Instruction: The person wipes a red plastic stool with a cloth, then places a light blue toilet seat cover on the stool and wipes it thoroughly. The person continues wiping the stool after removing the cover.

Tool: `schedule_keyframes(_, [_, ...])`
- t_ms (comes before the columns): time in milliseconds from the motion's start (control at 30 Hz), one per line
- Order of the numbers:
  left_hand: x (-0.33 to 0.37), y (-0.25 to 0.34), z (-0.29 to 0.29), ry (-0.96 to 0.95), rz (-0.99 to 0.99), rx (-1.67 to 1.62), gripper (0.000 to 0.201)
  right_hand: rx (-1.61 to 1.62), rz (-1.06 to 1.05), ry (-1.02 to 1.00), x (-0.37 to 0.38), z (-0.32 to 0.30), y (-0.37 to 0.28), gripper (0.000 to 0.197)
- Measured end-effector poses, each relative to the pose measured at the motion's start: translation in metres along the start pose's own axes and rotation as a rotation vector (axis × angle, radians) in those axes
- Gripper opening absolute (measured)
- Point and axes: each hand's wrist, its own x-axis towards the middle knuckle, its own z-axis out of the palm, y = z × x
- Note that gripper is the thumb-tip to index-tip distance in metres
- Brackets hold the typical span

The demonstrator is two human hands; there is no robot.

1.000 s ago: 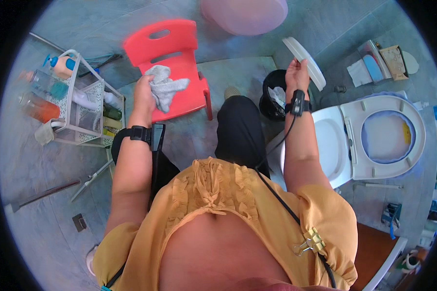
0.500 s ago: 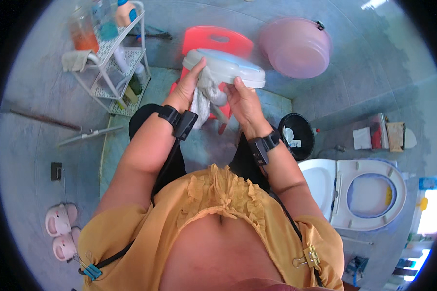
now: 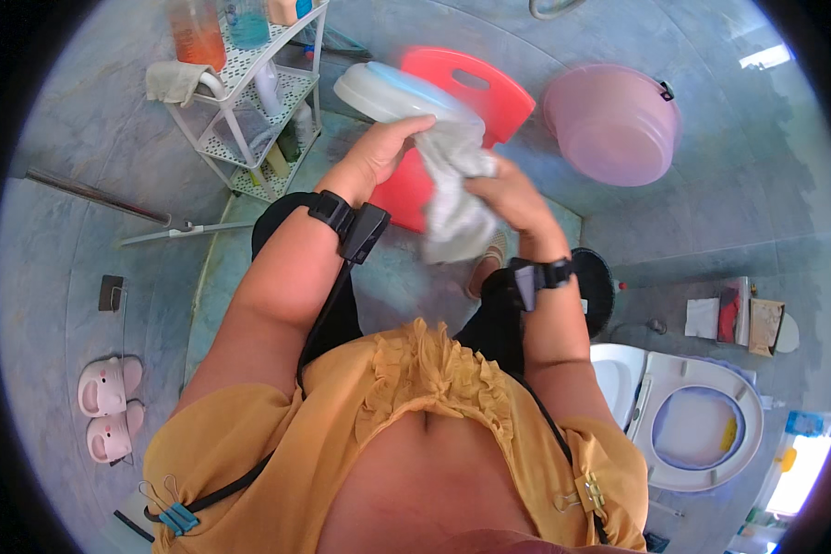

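A white oval plastic piece with a pale blue top (image 3: 411,90), its exact kind unclear, is held tilted at its near edge by my left hand (image 3: 390,150). The left fingers are mostly hidden under it, with the thumb on top. My right hand (image 3: 515,196) is closed on a light grey cloth (image 3: 454,198), which hangs down and lies against the right end of the white piece. The cloth is blurred by motion. Behind and below both hands stands a red plastic chair (image 3: 517,100) with a slot in its backrest.
A white tiered shelf (image 3: 249,65) with bottles and a folded cloth (image 3: 177,83) stands at the far left. A pink basin (image 3: 614,129) hangs on the right wall. A black bin (image 3: 593,286) and a toilet with raised lid (image 3: 660,434) are at my right. Pink slippers (image 3: 103,388) hang at left.
My right hand has let go of the white piece and taken the cloth, moving right. The white piece has moved left in my left hand. The whole view has shifted a little.
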Motion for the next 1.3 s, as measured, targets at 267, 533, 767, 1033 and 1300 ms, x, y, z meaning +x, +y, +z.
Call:
schedule_keyframes(267, [-0.008, 0.007, -0.007, 0.023, 0.006, 0.123, 0.067, 0.275, -0.610, 0.698, -0.002, -0.041, 0.008, 0.034])
schedule_keyframes(533, [-0.019, -0.003, -0.004, -0.110, -0.253, -0.164, 0.067, -0.228, -0.465, 0.381, 0.042, 0.002, 0.048, 0.056])
schedule_keyframes(767, [-0.021, -0.011, -0.021, -0.227, -0.445, -0.112, 0.065, -0.355, -0.311, 0.539, 0.047, -0.018, 0.050, 0.057])
schedule_keyframes(1033, [-0.039, -0.004, -0.023, -0.377, -0.495, -0.128, 0.070, 0.113, -0.002, 0.232, 0.035, -0.070, 0.045, 0.074])
schedule_keyframes(1300, [-0.044, 0.006, -0.031, -0.283, -0.522, -0.180, 0.073, 0.161, -0.023, -0.081, 0.027, -0.069, 0.056, 0.082])
